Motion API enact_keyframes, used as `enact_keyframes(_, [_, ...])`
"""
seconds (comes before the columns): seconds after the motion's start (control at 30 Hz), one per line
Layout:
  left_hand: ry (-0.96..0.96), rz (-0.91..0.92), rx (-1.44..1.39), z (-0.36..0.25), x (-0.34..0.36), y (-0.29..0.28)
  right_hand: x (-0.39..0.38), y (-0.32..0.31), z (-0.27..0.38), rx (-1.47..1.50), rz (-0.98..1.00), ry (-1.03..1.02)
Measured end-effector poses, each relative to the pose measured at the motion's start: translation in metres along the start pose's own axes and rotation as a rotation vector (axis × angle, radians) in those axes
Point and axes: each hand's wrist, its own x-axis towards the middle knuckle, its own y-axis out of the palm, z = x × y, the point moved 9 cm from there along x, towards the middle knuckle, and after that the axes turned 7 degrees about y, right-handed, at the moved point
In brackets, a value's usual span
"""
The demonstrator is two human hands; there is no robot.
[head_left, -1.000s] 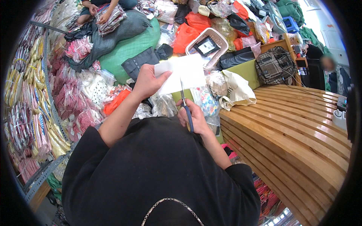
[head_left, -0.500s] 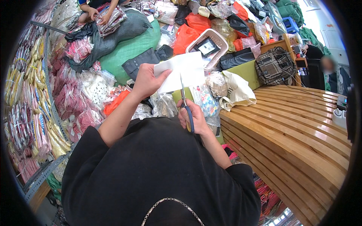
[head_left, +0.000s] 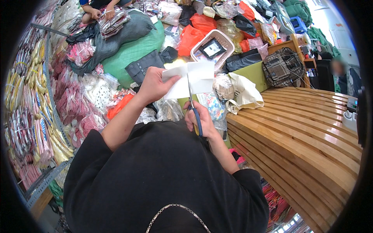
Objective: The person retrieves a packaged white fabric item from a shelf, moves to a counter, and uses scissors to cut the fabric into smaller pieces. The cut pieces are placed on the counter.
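Note:
A piece of white paper [head_left: 176, 90] is pinched at its left edge by my left hand [head_left: 152, 83], thumb on top. My right hand [head_left: 201, 118] is wrapped round the dark blue and yellow handles of a pair of scissors [head_left: 190, 88]. Their blades point away from me and lie across the paper, which is parted along them, with a flap standing off to the right. Part of the blades is hidden by the paper. Beyond the paper sits a pale plastic basket [head_left: 230, 54] with a black packet [head_left: 212, 48] in it.
A slatted wooden bench [head_left: 295, 128] fills the right side, with a plaid backpack [head_left: 283, 68] behind it. A cream tote bag [head_left: 246, 95] lies by its near end. Bagged garments [head_left: 70, 93] are heaped at left. Another person's hands [head_left: 103, 14] handle packets at far left.
The paper has shifted slightly right and a cut now parts it, with a flap angled to the right. The scissors' blades look more closed and reach across the paper.

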Motion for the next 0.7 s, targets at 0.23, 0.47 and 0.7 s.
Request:
enact_keyframes(0.23, [0.004, 0.022, 0.02, -0.002, 0.001, 0.005, 0.002, 0.001, -0.002, 0.027, 0.026, 0.002])
enact_keyframes(0.47, [-0.049, 0.026, -0.046, 0.003, 0.0, 0.005, 0.002, 0.001, -0.003, -0.035, 0.005, -0.005])
enact_keyframes(0.7, [-0.079, 0.048, -0.116, 0.005, -0.004, 0.008, 0.002, -0.001, 0.009, -0.106, -0.03, -0.006])
